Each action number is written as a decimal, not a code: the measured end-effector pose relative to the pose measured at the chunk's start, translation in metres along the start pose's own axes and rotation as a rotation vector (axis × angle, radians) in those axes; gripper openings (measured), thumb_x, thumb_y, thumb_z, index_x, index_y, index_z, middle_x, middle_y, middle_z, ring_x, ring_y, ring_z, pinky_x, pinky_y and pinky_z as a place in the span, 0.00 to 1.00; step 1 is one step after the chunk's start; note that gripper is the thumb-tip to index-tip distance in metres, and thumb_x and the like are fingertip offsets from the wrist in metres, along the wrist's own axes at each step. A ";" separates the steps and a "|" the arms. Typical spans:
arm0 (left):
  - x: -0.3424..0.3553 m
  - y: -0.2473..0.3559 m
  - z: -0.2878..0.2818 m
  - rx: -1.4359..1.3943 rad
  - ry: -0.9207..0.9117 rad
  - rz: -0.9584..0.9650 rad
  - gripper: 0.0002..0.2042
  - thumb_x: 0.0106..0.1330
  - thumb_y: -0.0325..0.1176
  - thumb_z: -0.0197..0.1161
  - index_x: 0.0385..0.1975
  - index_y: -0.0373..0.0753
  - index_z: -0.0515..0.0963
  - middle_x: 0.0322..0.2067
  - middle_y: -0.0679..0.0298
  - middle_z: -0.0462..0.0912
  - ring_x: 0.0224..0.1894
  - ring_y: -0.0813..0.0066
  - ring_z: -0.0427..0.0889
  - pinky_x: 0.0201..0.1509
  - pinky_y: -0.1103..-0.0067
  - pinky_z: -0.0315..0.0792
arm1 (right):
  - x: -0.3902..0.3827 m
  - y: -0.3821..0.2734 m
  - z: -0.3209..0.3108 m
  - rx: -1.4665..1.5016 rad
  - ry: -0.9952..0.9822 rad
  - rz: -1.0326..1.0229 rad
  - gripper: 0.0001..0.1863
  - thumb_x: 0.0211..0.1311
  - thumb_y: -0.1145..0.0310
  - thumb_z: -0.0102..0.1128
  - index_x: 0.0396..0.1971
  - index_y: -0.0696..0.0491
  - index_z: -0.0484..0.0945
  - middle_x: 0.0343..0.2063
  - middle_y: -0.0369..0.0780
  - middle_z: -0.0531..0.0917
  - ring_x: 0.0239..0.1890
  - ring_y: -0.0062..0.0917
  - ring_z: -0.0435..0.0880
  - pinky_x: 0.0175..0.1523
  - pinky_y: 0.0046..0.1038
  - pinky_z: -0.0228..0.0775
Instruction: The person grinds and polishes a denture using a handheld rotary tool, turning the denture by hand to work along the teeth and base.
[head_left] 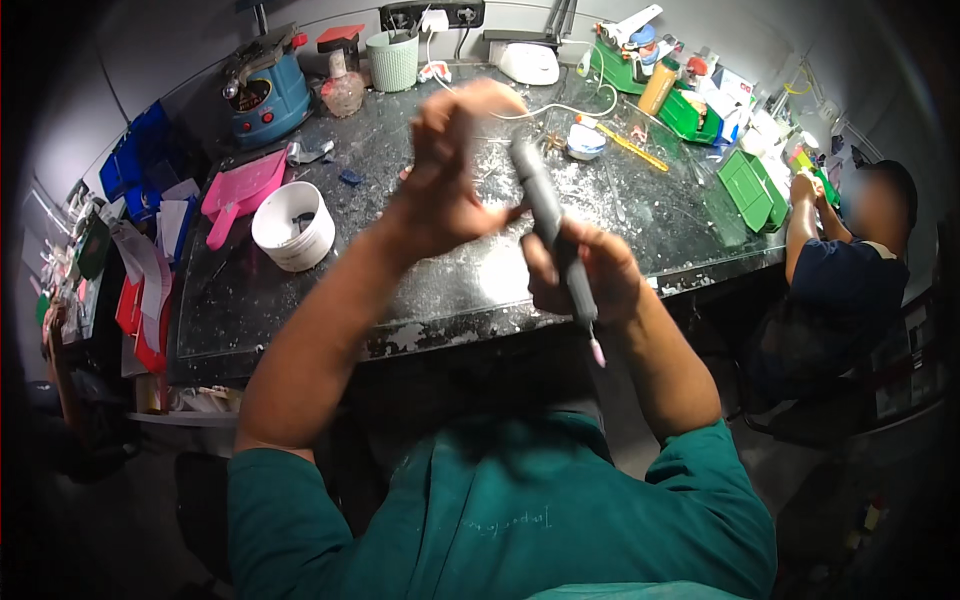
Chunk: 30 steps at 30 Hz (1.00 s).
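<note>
Black worktable against a pale wall, its top scuffed and strewn with white residue. Centrally placed is a grey rotary handpiece, slender and roughly cylindrical, with a dark band near its upper end and a paler section at its lower end. From the latter a thin shank bears a pale pink tapered tip. The handpiece slants from upper left to lower right, raised over the table's near side, its tip directed toward the wearer and seen against the dark area beyond the edge. The right hand grasps the lower body, fingers and thumb wrapped around it. The left hand, blurred, is unclenched, fingers curved and set apart from the thumb; the thumb lies close to the handpiece, though contact cannot be determined. Left of the hands stand a white tub and a pink dustpan; beyond the handpiece, a small white-and-blue bowl. At right, near a green tray, sits another person.
</note>
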<state>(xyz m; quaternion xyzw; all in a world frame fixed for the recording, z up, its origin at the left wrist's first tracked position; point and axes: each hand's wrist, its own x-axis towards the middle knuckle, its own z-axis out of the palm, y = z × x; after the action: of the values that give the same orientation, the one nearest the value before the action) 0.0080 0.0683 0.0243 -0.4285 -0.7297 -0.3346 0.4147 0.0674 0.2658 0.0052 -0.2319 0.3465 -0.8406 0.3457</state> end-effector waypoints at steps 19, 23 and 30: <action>-0.032 -0.054 -0.024 -0.503 0.110 -1.055 0.15 0.69 0.34 0.59 0.50 0.32 0.76 0.29 0.66 0.81 0.28 0.86 0.76 0.32 0.87 0.69 | 0.116 -0.024 -0.051 -1.338 0.147 -1.166 0.18 0.52 0.75 0.68 0.45 0.54 0.77 0.38 0.38 0.85 0.41 0.25 0.84 0.62 0.38 0.68; -0.038 -0.032 -0.031 -0.517 0.161 -1.112 0.17 0.70 0.33 0.57 0.54 0.29 0.74 0.33 0.65 0.81 0.29 0.84 0.77 0.33 0.86 0.72 | 0.119 -0.013 -0.045 -1.501 -0.058 -1.151 0.20 0.50 0.77 0.67 0.45 0.60 0.73 0.37 0.46 0.83 0.54 0.49 0.79 0.67 0.60 0.48; -0.020 -0.003 -0.031 -0.741 0.348 -1.045 0.20 0.72 0.31 0.53 0.59 0.24 0.67 0.44 0.55 0.81 0.38 0.76 0.83 0.43 0.80 0.79 | 0.111 -0.024 -0.045 -1.470 -0.151 -1.026 0.21 0.51 0.75 0.68 0.46 0.59 0.73 0.32 0.47 0.81 0.51 0.58 0.78 0.62 0.64 0.57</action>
<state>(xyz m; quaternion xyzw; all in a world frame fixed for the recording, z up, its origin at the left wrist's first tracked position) 0.0209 0.0338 0.0198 -0.0722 -0.6005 -0.7848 0.1347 -0.0431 0.2146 0.0104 -0.5755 0.6272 -0.4402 -0.2858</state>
